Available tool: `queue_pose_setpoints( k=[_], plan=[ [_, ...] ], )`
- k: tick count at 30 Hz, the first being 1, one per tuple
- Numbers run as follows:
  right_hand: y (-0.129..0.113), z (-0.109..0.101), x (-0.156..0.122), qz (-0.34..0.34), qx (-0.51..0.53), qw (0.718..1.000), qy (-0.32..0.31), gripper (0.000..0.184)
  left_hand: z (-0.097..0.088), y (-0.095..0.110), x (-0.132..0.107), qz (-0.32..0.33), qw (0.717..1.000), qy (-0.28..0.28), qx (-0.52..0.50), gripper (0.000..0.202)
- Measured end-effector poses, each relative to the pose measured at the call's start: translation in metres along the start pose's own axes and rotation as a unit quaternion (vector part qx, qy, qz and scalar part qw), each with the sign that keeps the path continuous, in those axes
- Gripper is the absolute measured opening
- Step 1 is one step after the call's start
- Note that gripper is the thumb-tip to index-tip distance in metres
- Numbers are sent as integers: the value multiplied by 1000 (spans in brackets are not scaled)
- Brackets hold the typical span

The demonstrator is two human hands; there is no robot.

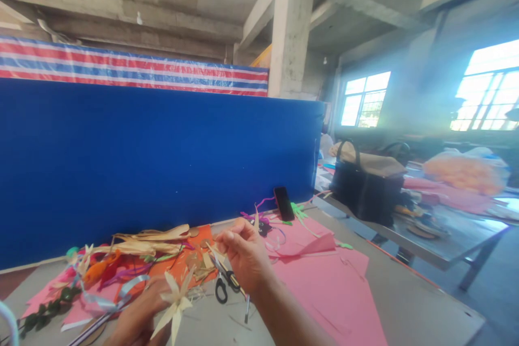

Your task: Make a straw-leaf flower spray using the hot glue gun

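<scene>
My left hand [140, 311] is low in the view, with its fingers closed by a pale, star-shaped flower [177, 303] with long pointed petals, which looks made of dried husk or raffia. The flower's stem and the fingertips behind it are hidden. Raised to the right of it, my right hand [247, 254] pinches thumb and fingers together. A thin pale strip [257, 220] sticks up from this hand. Black-handled scissors [221, 290] lie on the table just below the right fingers, beside a small pen-like rod [247, 311].
Dried husk strips [154, 240], orange paper [170, 267], silver ribbon [121, 300] and green leaves [51, 311] crowd the left. Pink paper [324, 292] covers the right. A phone [284, 204] leans on the blue partition [162, 157]. A black bag [367, 189] stands on another table.
</scene>
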State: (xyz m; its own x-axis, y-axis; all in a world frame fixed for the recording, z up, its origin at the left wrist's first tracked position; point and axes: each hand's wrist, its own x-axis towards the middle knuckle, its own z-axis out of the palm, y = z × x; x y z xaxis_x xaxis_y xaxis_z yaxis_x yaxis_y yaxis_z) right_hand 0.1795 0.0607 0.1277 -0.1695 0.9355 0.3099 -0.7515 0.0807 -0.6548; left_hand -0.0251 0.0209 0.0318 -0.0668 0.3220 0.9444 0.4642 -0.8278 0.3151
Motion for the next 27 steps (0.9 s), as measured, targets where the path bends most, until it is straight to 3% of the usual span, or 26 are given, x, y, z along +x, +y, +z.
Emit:
queue_pose_setpoints(
  k=[4,7,10,15,18,22,27],
  plan=[
    [4,-6,5,-13,19,1000,8,33,-2,15,7,-15,999,-45,9,13],
    [7,-10,9,-25,38,999,12,29,-4,19,7,-15,999,-37,24,14],
    [8,-12,12,-32,58,998,24,27,-2,12,1,-11,1000,-23,7,16],
    [9,-12,13,-21,86,996,25,26,-1,-8,-15,-27,998,56,0,18],
    [10,-12,12,-20,75,997,13,26,-2,-15,-23,-5,1000,5,-4,20],
    [12,-13,11,-21,42,999,-3,26,0,-16,-27,-34,998,59,13,22],
    [12,-14,10,-5,28,999,-14,25,-1,-5,-16,-31,999,23,5,21]
  ],
)
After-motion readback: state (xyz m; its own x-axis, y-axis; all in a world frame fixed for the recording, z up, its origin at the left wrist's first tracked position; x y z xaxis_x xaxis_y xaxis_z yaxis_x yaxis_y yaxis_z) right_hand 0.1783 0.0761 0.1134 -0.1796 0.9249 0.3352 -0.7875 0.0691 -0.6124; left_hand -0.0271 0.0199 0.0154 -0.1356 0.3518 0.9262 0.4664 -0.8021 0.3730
